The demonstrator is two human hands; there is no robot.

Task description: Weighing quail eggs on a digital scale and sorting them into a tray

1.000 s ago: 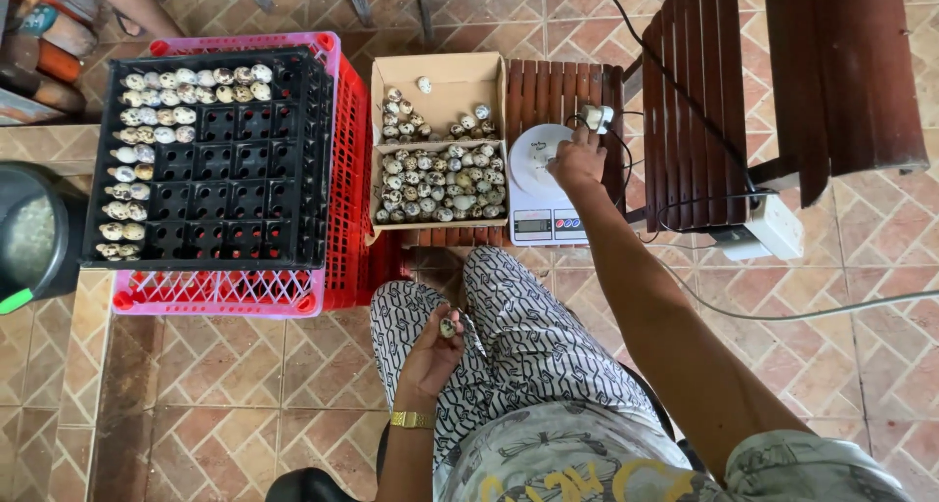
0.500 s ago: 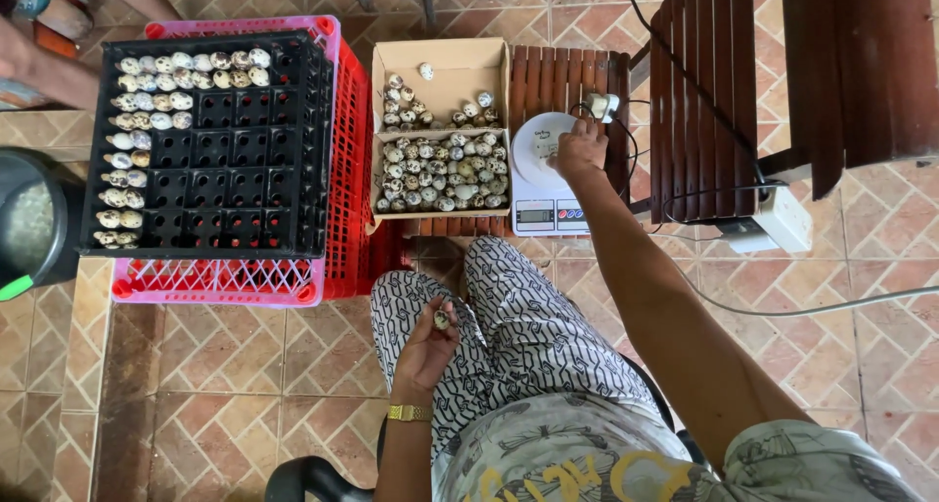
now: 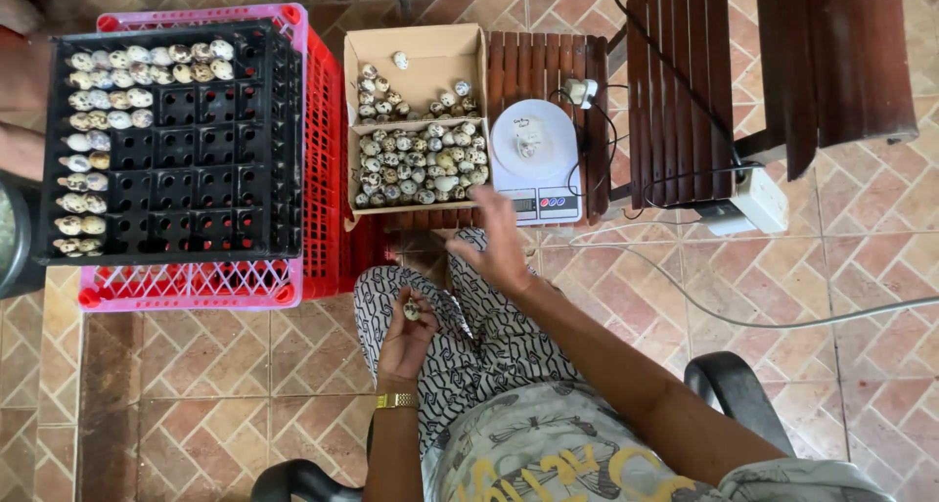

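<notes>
1. Since a second ago, the right hand (image 3: 497,243) has drawn back from the white scale (image 3: 533,159), leaving a speckled egg (image 3: 528,146) on its platform at about 1 o'clock from that hand.
2. Right fingers are spread apart and empty, just below the cardboard box of eggs (image 3: 418,130).
3. Over the lap, the left hand (image 3: 409,331) pinches another small egg (image 3: 412,309) in closed fingertips.
4. It may hold more; blur hides that.
5. A light, steady grip suits such shells; the black tray (image 3: 171,140) lies at 10 o'clock.
</notes>
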